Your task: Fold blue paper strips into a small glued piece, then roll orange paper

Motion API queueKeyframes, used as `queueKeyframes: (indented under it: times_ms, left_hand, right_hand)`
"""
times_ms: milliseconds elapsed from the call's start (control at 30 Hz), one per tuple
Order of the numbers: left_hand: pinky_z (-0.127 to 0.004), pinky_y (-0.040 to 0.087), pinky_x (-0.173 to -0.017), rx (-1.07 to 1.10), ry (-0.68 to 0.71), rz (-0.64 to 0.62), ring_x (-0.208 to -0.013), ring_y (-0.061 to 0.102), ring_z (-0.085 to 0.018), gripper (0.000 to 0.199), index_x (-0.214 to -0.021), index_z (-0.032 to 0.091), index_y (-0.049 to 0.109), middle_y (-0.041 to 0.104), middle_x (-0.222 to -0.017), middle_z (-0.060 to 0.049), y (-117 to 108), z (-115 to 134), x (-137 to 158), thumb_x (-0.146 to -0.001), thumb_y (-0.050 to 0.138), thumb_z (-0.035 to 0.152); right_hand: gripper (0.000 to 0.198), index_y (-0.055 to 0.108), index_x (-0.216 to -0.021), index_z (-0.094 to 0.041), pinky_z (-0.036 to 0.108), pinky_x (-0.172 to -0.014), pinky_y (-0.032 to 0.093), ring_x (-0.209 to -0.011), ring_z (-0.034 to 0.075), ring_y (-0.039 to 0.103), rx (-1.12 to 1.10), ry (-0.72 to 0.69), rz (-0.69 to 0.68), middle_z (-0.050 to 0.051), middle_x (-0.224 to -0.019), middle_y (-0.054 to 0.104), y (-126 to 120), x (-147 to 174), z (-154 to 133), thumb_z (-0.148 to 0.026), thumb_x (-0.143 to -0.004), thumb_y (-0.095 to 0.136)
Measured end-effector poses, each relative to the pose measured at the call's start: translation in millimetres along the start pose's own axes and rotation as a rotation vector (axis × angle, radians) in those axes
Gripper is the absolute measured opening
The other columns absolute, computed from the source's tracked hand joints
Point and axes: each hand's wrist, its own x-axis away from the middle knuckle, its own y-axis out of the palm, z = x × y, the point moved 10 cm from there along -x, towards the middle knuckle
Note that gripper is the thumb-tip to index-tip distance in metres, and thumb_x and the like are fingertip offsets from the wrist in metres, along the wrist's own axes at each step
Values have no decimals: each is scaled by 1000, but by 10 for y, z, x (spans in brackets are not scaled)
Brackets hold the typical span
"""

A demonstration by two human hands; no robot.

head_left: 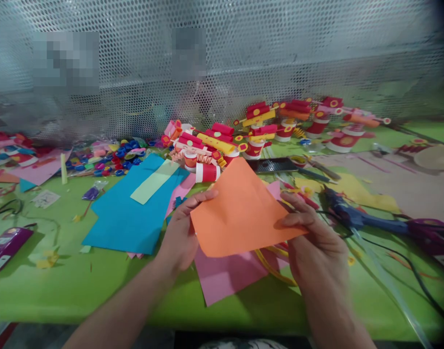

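Note:
Between my two hands, above the table, is a sheet of orange craft paper (240,208). My left hand (183,228) pinches its left edge, thumb on top. At the right corner my right hand (312,237) grips it with the fingers over the surface. Beneath the orange sheet lies a pink sheet (225,281), partly covered. Yellow scissor-like handles or loops (275,269) show beside the right hand, mostly hidden. To the left of my left hand rest blue sheets (129,218) with a pale green strip (154,182) on top.
Paper-cup figures (256,145) in red and yellow stand along the back, before a perforated metal panel (222,58). Colourful bottle caps (123,155) are heaped at back left. A blue glue gun (360,215) with a cord lies right; a purple device (11,247) sits left.

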Motion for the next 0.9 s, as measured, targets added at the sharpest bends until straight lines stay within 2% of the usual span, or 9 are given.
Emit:
queueKeyframes:
  times_ms: [100, 233, 300, 400, 500, 600, 700, 767, 900]
  left_hand:
    - [-31, 58, -82, 82, -66, 61, -105, 71, -25, 21, -96, 17, 79, 76, -116, -9, -47, -25, -17, -78, 70, 22]
    - [-40, 57, -90, 93, -51, 49, -116, 67, -32, 33, -97, 14, 80, 75, -122, -13, -59, 3, -49, -83, 67, 41]
    - [-42, 53, -97, -1, -29, 50, -119, 66, -32, 31, -101, 18, 80, 75, -122, -11, -92, -6, -75, -77, 77, 37]
    - [-43, 49, -103, -141, 25, 49, -121, 65, -30, 36, -107, 23, 78, 75, -121, -7, -131, -17, -110, -71, 85, 25]
    - [-41, 49, -102, -173, 56, 52, -124, 63, -28, 32, -105, 23, 76, 72, -127, -6, -143, -21, -112, -73, 82, 23]
    - [-41, 52, -96, -141, 37, 38, -121, 65, -29, 37, -109, 24, 70, 71, -126, -7, -111, -30, -94, -74, 81, 21]
    - [-44, 54, -96, -83, 9, 8, -120, 66, -30, 57, -128, 28, 61, 70, -129, -8, -46, -20, -81, -75, 78, 17]
    - [-45, 53, -99, -37, 6, -17, -126, 63, -30, 63, -136, 30, 57, 66, -137, -8, -4, 12, -88, -78, 75, 15]
    - [-38, 49, -105, 28, 82, 45, -132, 58, -25, 38, -122, 25, 69, 63, -143, -5, -113, 149, -152, -84, 70, 19]
  right_hand:
    - [24, 72, -76, -23, 41, -87, 57, -128, 30, 61, -134, 163, 26, 6, -129, 70, -4, 33, 160, -3, -69, 59]
    - [19, 77, -81, -26, 29, -68, 58, -108, 25, 71, -306, 340, 129, 3, -111, 76, -23, 61, 219, -12, -74, 67]
    - [11, 79, -81, -25, 29, -76, 59, -107, 22, 72, -388, 359, 145, 3, -105, 77, 2, 33, 160, -20, -79, 69]
    - [13, 79, -89, -25, 32, -88, 60, -109, 23, 71, -470, 445, 168, 5, -104, 78, 50, 22, 153, -32, -84, 70]
    - [36, 75, -111, -30, 36, -83, 63, -105, 25, 73, -395, 560, 148, 4, -109, 78, 101, 73, 223, -36, -77, 82]
    - [55, 71, -120, -32, 33, -71, 65, -91, 24, 76, -321, 605, 54, 3, -104, 78, 176, 113, 275, -33, -69, 90]
    - [59, 69, -124, -31, 30, -58, 63, -72, 20, 76, -288, 607, 25, 2, -95, 78, 174, 122, 314, -33, -69, 90]
    - [59, 68, -125, -31, 29, -60, 64, -70, 19, 76, -294, 596, 36, 1, -92, 79, 153, 113, 327, -30, -70, 90]
    - [52, 72, -117, -31, 24, -67, 64, -78, 16, 76, -357, 552, 126, -2, -88, 78, 90, 79, 320, -25, -69, 90]
